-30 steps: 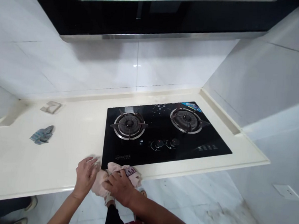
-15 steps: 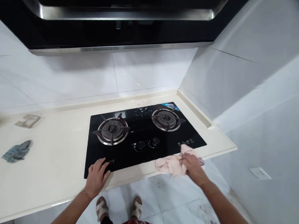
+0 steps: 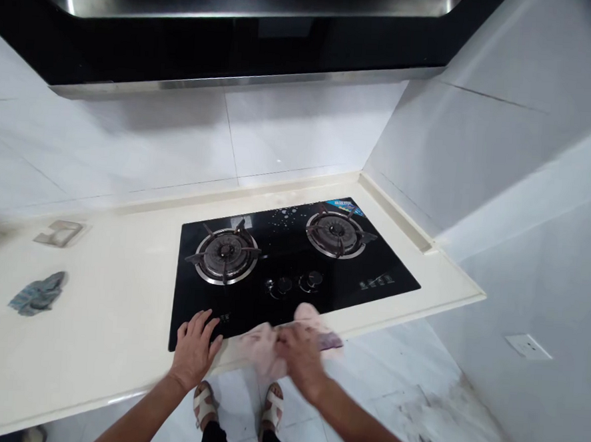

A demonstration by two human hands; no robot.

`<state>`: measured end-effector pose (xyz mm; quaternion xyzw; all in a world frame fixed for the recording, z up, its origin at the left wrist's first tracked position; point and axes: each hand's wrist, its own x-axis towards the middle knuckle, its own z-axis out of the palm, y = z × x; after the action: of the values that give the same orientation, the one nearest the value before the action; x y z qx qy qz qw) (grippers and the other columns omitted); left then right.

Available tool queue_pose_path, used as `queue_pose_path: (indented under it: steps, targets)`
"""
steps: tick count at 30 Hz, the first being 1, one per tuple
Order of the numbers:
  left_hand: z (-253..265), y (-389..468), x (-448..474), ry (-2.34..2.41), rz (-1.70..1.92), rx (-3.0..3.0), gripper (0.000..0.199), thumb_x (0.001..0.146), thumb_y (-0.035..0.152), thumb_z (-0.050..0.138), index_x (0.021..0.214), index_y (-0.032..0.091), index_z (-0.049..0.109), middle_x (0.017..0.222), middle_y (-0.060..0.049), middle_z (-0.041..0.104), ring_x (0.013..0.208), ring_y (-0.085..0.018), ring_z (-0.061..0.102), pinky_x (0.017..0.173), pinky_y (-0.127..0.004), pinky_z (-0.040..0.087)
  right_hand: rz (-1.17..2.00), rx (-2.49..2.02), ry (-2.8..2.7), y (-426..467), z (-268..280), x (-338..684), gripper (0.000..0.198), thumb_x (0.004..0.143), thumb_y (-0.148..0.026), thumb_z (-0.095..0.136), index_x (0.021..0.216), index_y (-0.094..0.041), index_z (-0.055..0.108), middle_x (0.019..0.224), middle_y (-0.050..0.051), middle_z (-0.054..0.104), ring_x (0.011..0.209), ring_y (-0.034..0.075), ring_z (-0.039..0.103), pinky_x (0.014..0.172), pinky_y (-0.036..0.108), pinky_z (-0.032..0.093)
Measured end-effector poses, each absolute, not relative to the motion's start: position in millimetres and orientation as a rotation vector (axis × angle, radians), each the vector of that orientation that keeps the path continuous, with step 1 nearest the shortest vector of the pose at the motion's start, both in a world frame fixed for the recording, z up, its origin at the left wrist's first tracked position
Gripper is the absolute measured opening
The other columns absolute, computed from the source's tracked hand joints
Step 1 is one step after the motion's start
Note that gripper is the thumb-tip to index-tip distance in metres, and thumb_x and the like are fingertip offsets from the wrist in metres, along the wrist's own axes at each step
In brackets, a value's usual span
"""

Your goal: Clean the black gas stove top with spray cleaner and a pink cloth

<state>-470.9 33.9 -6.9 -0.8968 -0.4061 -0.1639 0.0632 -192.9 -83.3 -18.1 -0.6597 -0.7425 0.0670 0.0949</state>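
Note:
My right hand (image 3: 301, 355) is closed on a pink cloth (image 3: 262, 346) at the front edge of the countertop, just before the stove's knobs. The cloth is bunched, a little blurred, and partly overlaps the edge. My left hand (image 3: 195, 348) rests with fingers spread on the front left corner of the black glass gas stove (image 3: 284, 247). Two burners with pan supports, the left burner (image 3: 226, 251) and the right burner (image 3: 337, 231), sit on the stove. Two knobs, among them the right knob (image 3: 314, 279), stand near its front middle. White spots show on the glass at the back.
A crumpled grey-blue cloth (image 3: 38, 294) lies on the cream countertop (image 3: 116, 290) at left, with a clear-looking holder (image 3: 59, 233) behind it. A black range hood (image 3: 246, 51) hangs low above. Walls stand behind and at right, with a socket (image 3: 528, 346).
My right hand has swept the pink cloth leftward along the counter's front edge, from the stove's right corner to its middle. My left hand has stayed in place; the view shifted slightly.

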Motion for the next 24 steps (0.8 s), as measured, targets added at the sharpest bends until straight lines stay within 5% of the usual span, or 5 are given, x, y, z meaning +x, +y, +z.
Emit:
queue_pose_path:
  steps: [4, 8, 13, 17, 24]
  targets:
    - [-11, 38, -478, -1.286, -0.535, -2.738, 0.032, 0.099, 0.030, 0.044, 0.121, 0.022, 0.066, 0.132, -0.011, 0.065, 0.124, -0.027, 0.056, 0.097, -0.043, 0.040, 0.181, -1.626, -2.392, -62, -4, -305, 0.023, 0.092, -0.029, 0.062, 0.114, -0.026, 0.064, 0.121, 0.009, 0.062, 0.115, 0.031, 0.048, 0.095, 0.054, 0.039]
    - [-13, 43, -484, -1.272, -0.578, -2.753, 0.032, 0.099, 0.031, 0.043, 0.119, 0.021, 0.066, 0.130, -0.010, 0.066, 0.123, -0.026, 0.057, 0.097, -0.041, 0.041, 0.064, -1.430, -2.428, -62, -7, -302, 0.018, 0.097, -0.027, 0.054, 0.113, -0.024, 0.062, 0.123, 0.007, 0.061, 0.119, 0.028, 0.047, 0.099, 0.051, 0.039]
    - [-11, 43, -482, -1.249, -0.558, -2.732, 0.033, 0.097, 0.036, 0.046, 0.120, 0.019, 0.063, 0.131, -0.013, 0.064, 0.123, -0.027, 0.057, 0.096, -0.041, 0.040, -0.022, -1.561, -2.185, -89, -42, -177, 0.010, 0.095, -0.026, 0.060, 0.101, -0.027, 0.067, 0.108, 0.003, 0.068, 0.118, 0.024, 0.050, 0.101, 0.048, 0.038]
    - [-10, 45, -480, -1.230, -0.551, -2.690, 0.032, 0.097, 0.037, 0.044, 0.117, 0.019, 0.062, 0.129, -0.013, 0.065, 0.121, -0.028, 0.058, 0.092, -0.040, 0.040, -0.142, -1.732, -2.086, -120, -56, -39, 0.021, 0.098, -0.018, 0.049, 0.097, -0.026, 0.069, 0.122, 0.005, 0.066, 0.132, 0.024, 0.044, 0.109, 0.049, 0.035]
    - [-11, 47, -481, -1.223, -0.556, -2.674, 0.031, 0.095, 0.039, 0.044, 0.113, 0.021, 0.062, 0.128, -0.012, 0.064, 0.119, -0.028, 0.059, 0.091, -0.040, 0.041, 0.051, -2.446, -1.760, -143, -38, 161, 0.028, 0.092, -0.014, 0.045, 0.104, -0.022, 0.069, 0.132, 0.013, 0.058, 0.130, 0.028, 0.045, 0.109, 0.048, 0.034]
